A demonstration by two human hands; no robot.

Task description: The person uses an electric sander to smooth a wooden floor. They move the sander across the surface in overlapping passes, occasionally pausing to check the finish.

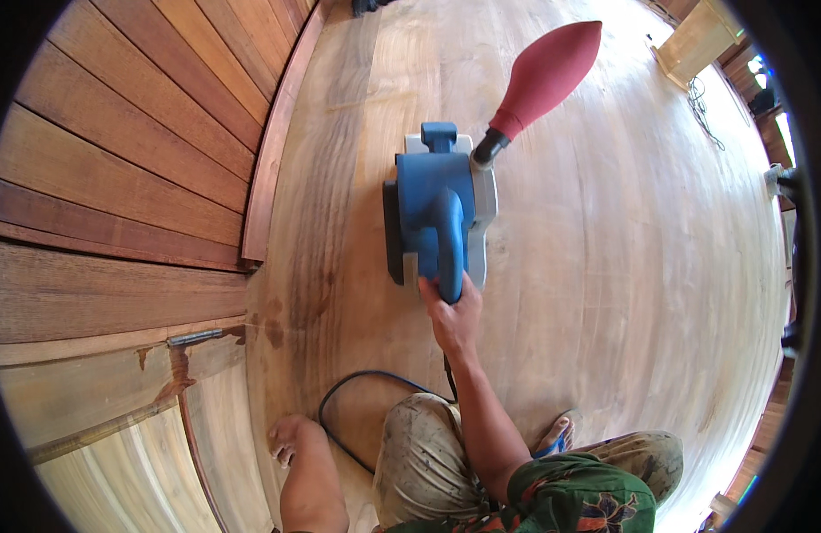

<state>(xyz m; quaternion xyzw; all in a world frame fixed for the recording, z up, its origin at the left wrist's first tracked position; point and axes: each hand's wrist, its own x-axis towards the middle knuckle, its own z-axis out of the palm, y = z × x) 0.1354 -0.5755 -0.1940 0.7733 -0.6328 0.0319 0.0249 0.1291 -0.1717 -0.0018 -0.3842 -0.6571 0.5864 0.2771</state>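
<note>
A blue belt sander (pixel 428 191) with a grey-white housing sits on the wooden floor in front of me. A red cloth dust bag (pixel 548 75) is fixed to its far right side by a black spout and stands out to the right. My right hand (pixel 453 315) is wrapped round the near end of the sander's rear handle. Down at the lower left, beside my knee, my left hand (pixel 290 437) holds nothing; its fingers are apart, pointing down by the floor. I cannot tell whether they touch it.
The sander's black cord (pixel 339 382) loops over the floor (pixel 588 266) between my left hand and knee. A wooden plank wall (pixel 153 133) and a door panel with a metal hinge (pixel 195 338) border the left. A wooden stand (pixel 699 40) and a coiled cable (pixel 699 111) lie far right.
</note>
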